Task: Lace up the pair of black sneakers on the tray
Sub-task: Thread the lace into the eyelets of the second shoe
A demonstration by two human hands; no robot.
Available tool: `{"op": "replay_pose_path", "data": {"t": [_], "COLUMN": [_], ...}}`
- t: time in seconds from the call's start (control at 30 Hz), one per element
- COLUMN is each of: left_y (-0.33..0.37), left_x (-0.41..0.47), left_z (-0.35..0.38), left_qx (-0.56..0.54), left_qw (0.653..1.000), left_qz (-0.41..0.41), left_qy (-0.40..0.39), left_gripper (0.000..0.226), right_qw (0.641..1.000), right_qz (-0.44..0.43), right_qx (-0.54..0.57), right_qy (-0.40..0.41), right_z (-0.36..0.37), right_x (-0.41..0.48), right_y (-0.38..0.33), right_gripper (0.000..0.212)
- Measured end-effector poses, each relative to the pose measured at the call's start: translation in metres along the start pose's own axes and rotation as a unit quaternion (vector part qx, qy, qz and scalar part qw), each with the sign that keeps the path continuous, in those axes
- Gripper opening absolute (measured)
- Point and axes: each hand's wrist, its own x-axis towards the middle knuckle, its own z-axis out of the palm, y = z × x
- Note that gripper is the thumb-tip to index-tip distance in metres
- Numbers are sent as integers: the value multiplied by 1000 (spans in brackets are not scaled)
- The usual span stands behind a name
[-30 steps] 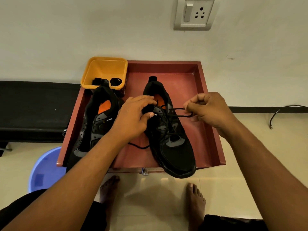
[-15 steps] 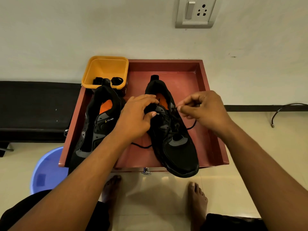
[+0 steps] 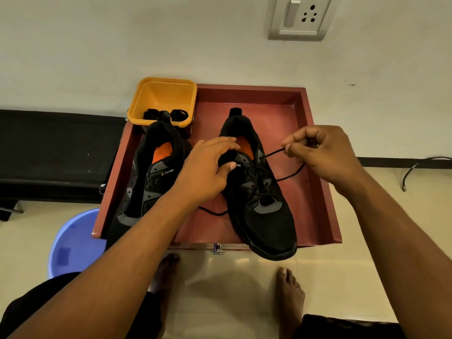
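A: Where the floor lies nearest, what is listed?
B: Bare feet (image 3: 291,297); blue tub (image 3: 73,243), near left.
A: On the red tray (image 3: 315,192)?
B: Two black sneakers, toes near. Left sneaker (image 3: 144,187): lies under the left forearm. Right sneaker (image 3: 266,216): left hand (image 3: 208,170) grips its tongue. Right hand (image 3: 322,152), apart to the right, pinches the lace (image 3: 291,173) coming off the eyelets.
A: Farther?
B: Yellow bin (image 3: 163,94), far left corner, dark laces inside; wall socket (image 3: 302,17) beyond.

A switch-and-socket plate (image 3: 299,17) was fixed to the white wall (image 3: 122,45). A blue basin (image 3: 73,243) stood on the floor (image 3: 244,277) near a black bench (image 3: 61,152).
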Motion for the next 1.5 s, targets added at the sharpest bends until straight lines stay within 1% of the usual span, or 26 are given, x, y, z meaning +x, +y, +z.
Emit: {"op": "replay_pose_path", "data": {"t": [0.1,0.13,0.23,0.27,0.33,0.4,0.47,0.6,0.67,0.73,0.8,0.9,0.93,0.97,1.03,1.1,1.13,1.17,1.2,1.23,1.27,1.3,1.37,1.4,1.43,1.5], "left_y": [1,2,4,4,3,3,3,4,3,3,4,4,4,4,4,4,5,5,4,3,1,0,2,4,6,11], "left_x": [0,0,0,0,-1,0,0,0,-1,-1,0,-1,-1,-2,-2,-1,0,0,-1,-2,-3,-4,-7,-7,-7,-7], "left_z": [-2,-2,-3,-3,-3,-2,-2,-2,-2,-1,-1,-2,-2,-2,-2,-3,-2,-2,-2,-2,-1,0,0,-1,-1,-1], "left_qx": [5,6,9,9,10,8,2,-4,0,3,1,-5,-6,-6,-7,-6,-8,-11,-11,-11,-16,-35,-107,-139,-161,-174], "left_qw": [1000,1000,1000,1000,1000,1000,1000,1000,1000,1000,1000,1000,1000,1000,1000,1000,1000,1000,1000,1000,1000,999,994,990,985,976], "left_qz": [4,6,5,4,2,2,1,-1,1,3,2,2,2,2,2,0,1,2,1,0,-3,-6,-12,-14,-22,-55], "left_qy": [-2,-3,-3,-2,-2,-5,-5,-2,0,-1,-1,0,0,0,-2,-5,-7,-9,-8,-7,-5,-1,13,32,59,116], "left_gripper": [39,39,38,38,39,39,40,40,40,40,40,40,40,40,40,40,40,41,43,46,50,54,60,60,57,40], "right_qw": [997,996,1000,1000,1000,997,995,999,999,996,994,999,999,999,996,994,996,999,999,997,996,996,984,978,979,991], "right_qz": [-26,-37,-23,-20,-27,-45,-58,-40,-42,-52,-58,-41,-40,-41,-39,-45,-41,-31,-21,-15,-7,7,40,33,14,-34], "right_qx": [-11,-22,-10,-4,-1,-15,-36,-27,-20,-28,-40,-21,-17,-21,-32,-23,-16,-19,-39,-62,-80,-93,-110,-119,-120,-105], "right_qy": [-77,-81,-9,3,-13,-56,-74,-12,-25,-65,-79,-19,-11,-20,-69,-94,-75,-31,19,51,45,1,-138,-171,-162,-80], "right_z": [13,14,-3,-9,-8,4,11,-7,-4,8,14,-3,-6,-5,7,19,17,11,2,-9,-19,-26,-26,-22,-18,-13], "right_x": [-7,-8,1,3,2,-5,-8,1,-1,-7,-9,1,2,0,-6,-10,-10,-7,-3,1,2,2,-4,-7,-7,-3], "right_y": [-5,-7,-2,1,1,-2,-5,2,0,-2,-4,0,1,0,-4,-9,-9,-9,-7,-4,0,2,4,5,6,5], "right_gripper": [11,10,8,7,10,15,11,6,9,16,14,14,14,15,22,20,17,16,16,15,15,16,18,16,15,19]}}
